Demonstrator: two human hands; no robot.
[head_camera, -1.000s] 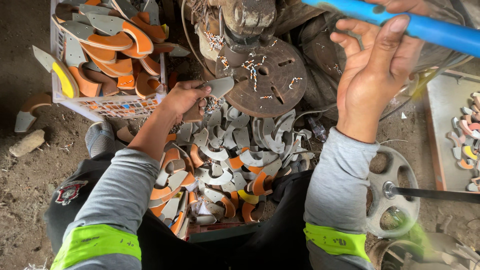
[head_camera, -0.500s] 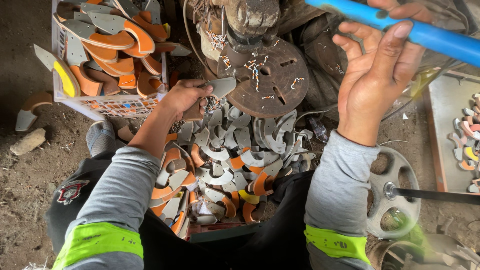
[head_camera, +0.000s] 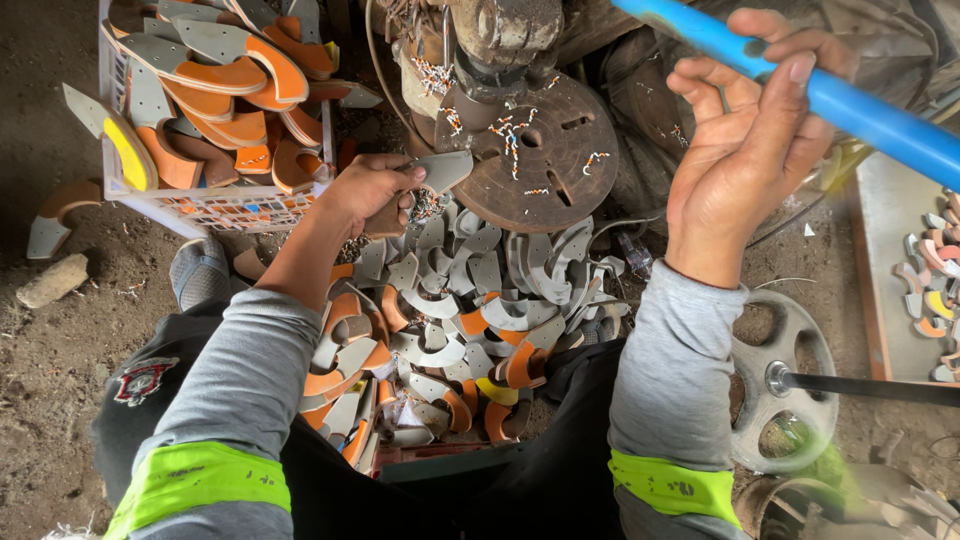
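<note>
Overhead, a white crate (head_camera: 215, 208) brims with curved orange-grey pieces (head_camera: 215, 75).

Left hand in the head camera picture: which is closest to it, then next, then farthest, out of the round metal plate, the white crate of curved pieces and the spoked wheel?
From the left hand:
1. Round metal plate, just to its right, nearest.
2. White crate, to its left, a little farther; its corner comes close, so these two nearly tie.
3. Spoked wheel, lower right past the other arm, clearly farthest.
</note>
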